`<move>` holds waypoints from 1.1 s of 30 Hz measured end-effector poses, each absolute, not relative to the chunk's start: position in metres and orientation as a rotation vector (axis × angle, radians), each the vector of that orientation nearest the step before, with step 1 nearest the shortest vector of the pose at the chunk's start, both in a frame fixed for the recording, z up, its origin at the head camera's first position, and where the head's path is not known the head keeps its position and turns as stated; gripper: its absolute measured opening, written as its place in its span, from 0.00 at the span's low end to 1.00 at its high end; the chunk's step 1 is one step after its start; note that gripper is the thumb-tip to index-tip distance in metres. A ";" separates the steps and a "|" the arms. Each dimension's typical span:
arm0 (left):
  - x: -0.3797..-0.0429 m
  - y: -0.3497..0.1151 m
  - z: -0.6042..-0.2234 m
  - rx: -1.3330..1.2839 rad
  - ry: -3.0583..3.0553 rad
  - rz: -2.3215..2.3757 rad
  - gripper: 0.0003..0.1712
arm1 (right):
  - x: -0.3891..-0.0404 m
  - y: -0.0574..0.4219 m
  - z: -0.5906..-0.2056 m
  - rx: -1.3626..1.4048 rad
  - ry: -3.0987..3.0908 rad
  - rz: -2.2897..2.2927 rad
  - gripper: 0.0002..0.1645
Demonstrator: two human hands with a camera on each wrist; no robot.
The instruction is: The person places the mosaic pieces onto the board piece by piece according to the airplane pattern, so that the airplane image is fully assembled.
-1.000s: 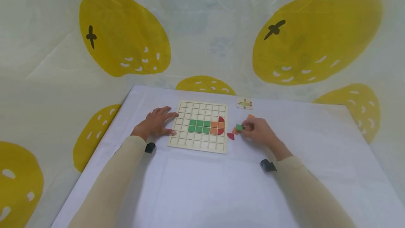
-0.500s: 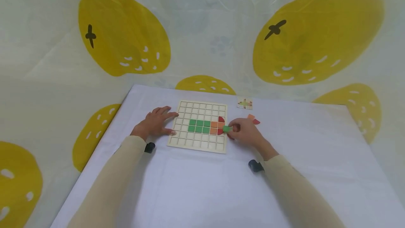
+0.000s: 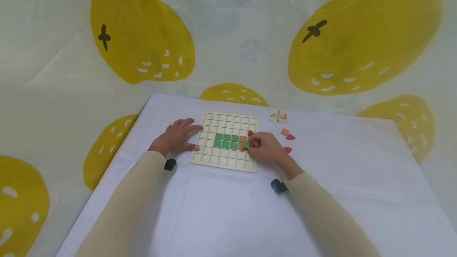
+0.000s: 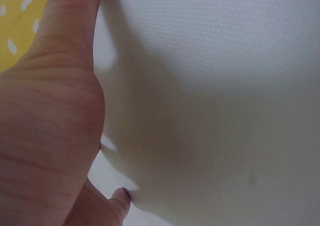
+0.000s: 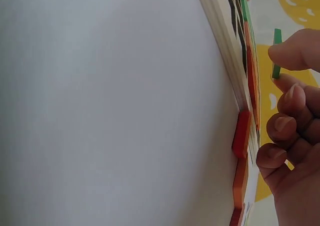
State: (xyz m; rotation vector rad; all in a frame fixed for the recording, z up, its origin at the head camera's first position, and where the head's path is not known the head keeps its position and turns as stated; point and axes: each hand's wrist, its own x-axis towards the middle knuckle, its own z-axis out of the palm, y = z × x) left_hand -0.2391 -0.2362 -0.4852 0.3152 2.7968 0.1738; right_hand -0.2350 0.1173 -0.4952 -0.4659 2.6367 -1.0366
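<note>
6 green tiles, some orange tiles on board; right hand pinching another green tile, left hand spread, gripping nothing; 3 loose pieces apparently left to place.

the head view faces forward and down — both wrist views sit close to the tabletop; head and right share the board.

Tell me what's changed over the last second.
The right hand, pinching the green tile throughout, moved left from beside the board to over its orange tiles, uncovering two loose red pieces. The left hand stayed at the board's left edge, and the board stayed put.
</note>
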 end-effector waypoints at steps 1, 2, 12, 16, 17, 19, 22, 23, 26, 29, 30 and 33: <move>-0.240 -0.237 -0.486 0.314 2.798 0.171 0.51 | -0.235 0.116 -0.496 -0.478 2.641 -1.038 0.13; -0.240 -0.237 -0.486 0.313 2.799 0.172 0.51 | -0.235 0.113 -0.496 -0.486 2.646 -1.037 0.12; -0.240 -0.239 -0.489 0.333 2.813 0.194 0.50 | -0.235 0.093 -0.496 -0.558 2.621 -1.066 0.16; -0.240 -0.239 -0.490 0.331 2.810 0.186 0.50 | -0.235 0.085 -0.498 -0.584 2.630 -1.032 0.14; -0.240 -0.239 -0.490 0.329 2.809 0.186 0.50 | -0.236 0.083 -0.498 -0.598 2.636 -1.021 0.13; -0.240 -0.239 -0.489 0.323 2.807 0.185 0.50 | -0.236 0.079 -0.499 -0.625 2.646 -1.010 0.13; -0.240 -0.239 -0.489 0.322 2.797 0.198 0.50 | -0.235 0.074 -0.500 -0.630 2.651 -0.997 0.14; -0.241 -0.239 -0.489 0.322 2.793 0.195 0.50 | -0.235 0.073 -0.500 -0.633 2.651 -0.992 0.15; -0.242 -0.239 -0.490 0.321 2.782 0.193 0.51 | -0.234 0.070 -0.500 -0.641 2.656 -0.981 0.15; -0.244 -0.240 -0.492 0.311 2.777 0.190 0.51 | -0.233 0.066 -0.499 -0.685 2.665 -0.979 0.16; -0.244 -0.240 -0.492 0.310 2.776 0.195 0.51 | -0.233 0.065 -0.498 -0.694 2.665 -0.982 0.16; -0.245 -0.240 -0.493 0.308 2.776 0.201 0.52 | -0.232 0.061 -0.497 -0.692 2.668 -0.978 0.16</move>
